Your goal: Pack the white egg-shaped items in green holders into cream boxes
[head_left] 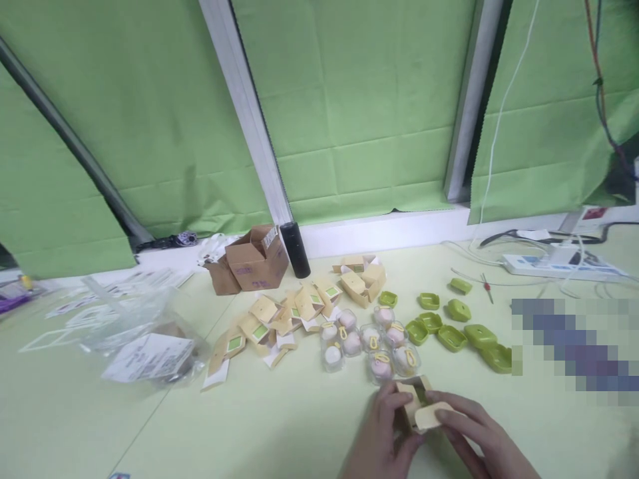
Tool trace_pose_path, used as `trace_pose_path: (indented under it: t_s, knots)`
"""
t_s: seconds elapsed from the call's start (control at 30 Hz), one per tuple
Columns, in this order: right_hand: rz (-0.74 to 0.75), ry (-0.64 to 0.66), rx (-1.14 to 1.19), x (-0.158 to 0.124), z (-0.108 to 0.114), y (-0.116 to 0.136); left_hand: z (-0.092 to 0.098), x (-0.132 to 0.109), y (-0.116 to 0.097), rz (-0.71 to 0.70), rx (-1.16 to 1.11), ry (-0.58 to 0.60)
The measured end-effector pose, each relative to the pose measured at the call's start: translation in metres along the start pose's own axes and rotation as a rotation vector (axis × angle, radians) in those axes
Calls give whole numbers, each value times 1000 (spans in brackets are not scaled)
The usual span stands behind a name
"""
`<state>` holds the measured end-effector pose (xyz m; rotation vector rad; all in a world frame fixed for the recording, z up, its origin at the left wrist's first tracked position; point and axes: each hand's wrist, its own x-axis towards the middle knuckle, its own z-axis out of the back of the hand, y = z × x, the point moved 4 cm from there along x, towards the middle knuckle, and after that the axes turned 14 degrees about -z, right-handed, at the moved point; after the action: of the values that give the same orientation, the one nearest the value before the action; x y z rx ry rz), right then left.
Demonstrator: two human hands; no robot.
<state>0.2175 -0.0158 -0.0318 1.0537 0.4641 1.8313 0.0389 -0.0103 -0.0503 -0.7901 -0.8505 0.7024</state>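
Observation:
A small tan paper box [409,406] with an open flap is held between both hands near the bottom edge. My left hand [387,429] grips its left side, fingers wrapped round it. The fingers of my right hand [472,426] pinch the flap on the right. Something green shows inside the box. Just beyond it stand several clear round containers [382,366] with pale pink and white contents and yellow loops. Green plastic trays [452,338] lie to the right of these. More tan boxes [262,309] are heaped to the left.
An open brown carton [257,263] and a black cylinder [295,249] stand at the back. A clear plastic bag [150,339] with a white label lies at the left. A white power strip [559,265] with cables is at the back right. A pixelated patch covers the right side.

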Motion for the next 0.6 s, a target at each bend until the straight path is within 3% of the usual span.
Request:
trace_pose_path:
  t_s: [0.13,0.27,0.4,0.5,0.6]
  knots:
    - [-169,-100,28,16,7,3,-1,0,-2,65,-27,5]
    - [-379,53,189,36,-1,6,-5,-1,7,106,-124,-33]
    - [-494,149,273,43,-11,2,-12,-6,23,64,-119,-76]
    - [-466,199,222,46,-6,11,-14,-6,34,14,-120,-126]
    - [-338,381,175,49,6,31,-10,0,46,92,-279,-202]
